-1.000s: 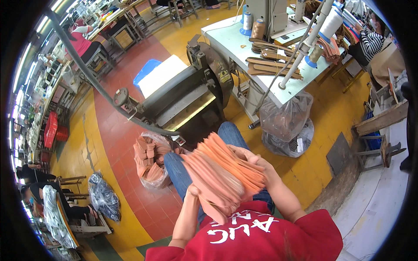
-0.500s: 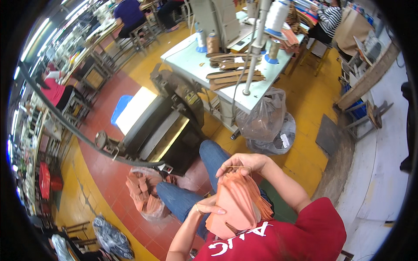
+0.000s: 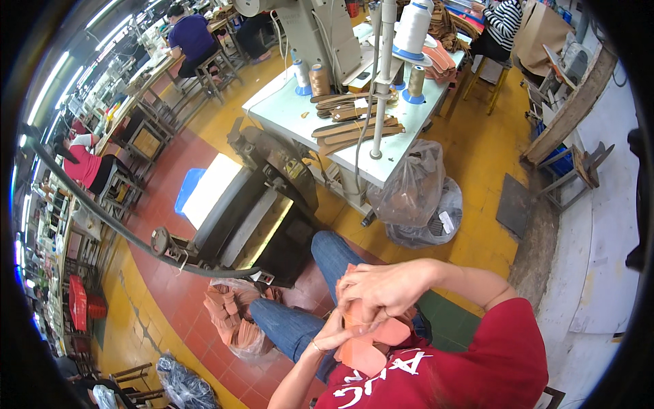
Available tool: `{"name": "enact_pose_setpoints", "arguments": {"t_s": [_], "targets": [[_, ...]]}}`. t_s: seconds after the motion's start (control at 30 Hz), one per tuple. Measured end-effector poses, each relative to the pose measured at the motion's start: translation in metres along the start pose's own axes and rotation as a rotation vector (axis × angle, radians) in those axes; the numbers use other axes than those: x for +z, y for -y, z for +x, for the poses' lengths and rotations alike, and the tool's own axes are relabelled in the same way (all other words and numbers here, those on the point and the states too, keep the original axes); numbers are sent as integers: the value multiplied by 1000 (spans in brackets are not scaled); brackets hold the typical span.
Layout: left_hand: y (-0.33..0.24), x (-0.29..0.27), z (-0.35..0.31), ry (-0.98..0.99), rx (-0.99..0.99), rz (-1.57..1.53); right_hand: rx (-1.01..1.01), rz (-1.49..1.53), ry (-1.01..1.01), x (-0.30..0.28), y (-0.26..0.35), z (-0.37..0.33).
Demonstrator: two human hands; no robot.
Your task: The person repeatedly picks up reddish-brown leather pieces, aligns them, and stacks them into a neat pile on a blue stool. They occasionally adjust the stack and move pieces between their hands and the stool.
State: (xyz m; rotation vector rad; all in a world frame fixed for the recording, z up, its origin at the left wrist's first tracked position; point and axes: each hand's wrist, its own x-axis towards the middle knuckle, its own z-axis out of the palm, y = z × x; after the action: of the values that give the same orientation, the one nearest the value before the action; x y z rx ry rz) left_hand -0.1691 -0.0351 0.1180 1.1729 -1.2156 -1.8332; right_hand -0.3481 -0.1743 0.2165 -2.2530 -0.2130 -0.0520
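Observation:
A thick stack of salmon-coloured cut pieces point(image 3: 362, 353), leather-like and flat, is held above my lap against my red shirt. My left hand point(image 3: 332, 332) grips its left side, thumb lying across the front. Over the top and front of the stack bends my right hand point(image 3: 395, 288), its fingers curled down and touching the pieces close to the left thumb. Some of the pieces fan out below the hands. The thin band seen earlier at the right fingers cannot be made out now, as the hands cover much of the stack.
A plastic bag of similar salmon pieces point(image 3: 235, 317) lies on the floor by my left leg. Ahead stands a dark machine point(image 3: 255, 228). Beyond it is a pale table point(image 3: 286, 102) with thread spools and brown strips. Clear bags point(image 3: 415, 191) stand beneath its corner. Other people sit working farther off.
My right hand has come down from above the stack, where a thin band stretched across its fingers, onto the stack's front beside my left hand. The stack has turned and is more covered.

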Motion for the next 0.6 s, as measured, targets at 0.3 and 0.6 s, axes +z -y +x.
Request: {"name": "enact_pose_setpoints", "arguments": {"t_s": [0.3,0.6], "targets": [[25,-13,-16,-266,22,-368,129,-80,-455,50,-2,-23],[42,-19,-21,-195,3,-727,141,250,-464,38,-36,-33]]}}
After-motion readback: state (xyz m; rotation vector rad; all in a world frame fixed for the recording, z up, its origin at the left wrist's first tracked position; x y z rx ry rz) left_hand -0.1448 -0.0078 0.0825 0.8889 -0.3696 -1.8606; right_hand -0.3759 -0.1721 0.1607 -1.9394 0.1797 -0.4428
